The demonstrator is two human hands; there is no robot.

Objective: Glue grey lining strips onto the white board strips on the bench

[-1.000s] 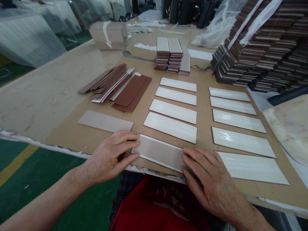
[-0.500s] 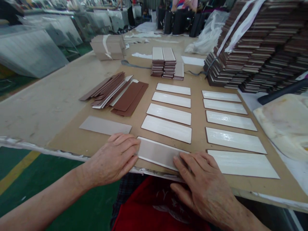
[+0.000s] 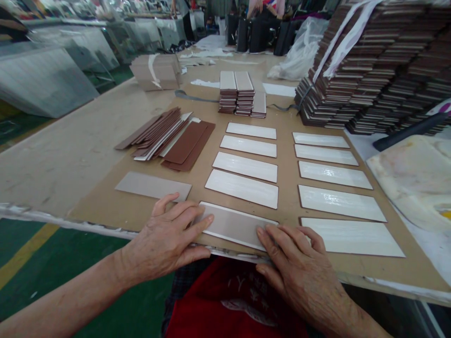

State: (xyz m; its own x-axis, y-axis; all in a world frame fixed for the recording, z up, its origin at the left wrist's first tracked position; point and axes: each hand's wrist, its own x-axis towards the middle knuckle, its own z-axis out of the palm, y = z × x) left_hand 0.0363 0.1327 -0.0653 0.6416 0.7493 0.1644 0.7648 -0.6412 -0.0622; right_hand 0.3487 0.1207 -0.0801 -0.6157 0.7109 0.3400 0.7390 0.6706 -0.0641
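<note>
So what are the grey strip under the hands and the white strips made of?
Grey strip: probably card or thin board, matte, flat and stiff-looking. White strips: perhaps coated board, glossy, maybe wet, since some catch bright streaks of light.

1. At the worktop's [image 3: 88, 141] far end, upright black cases [image 3: 260, 35].
2. Near them, a crumpled translucent plastic sheet [image 3: 299, 50].
3. At right, a dark rod [image 3: 410, 132].
4. Below, green floor [image 3: 141, 300] with a yellow stripe [image 3: 30, 252].

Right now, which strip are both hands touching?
The grey-faced strip with white edging: left hand on one end, right hand on the other. The other grey strip, farther left, shows no white edging.
</note>
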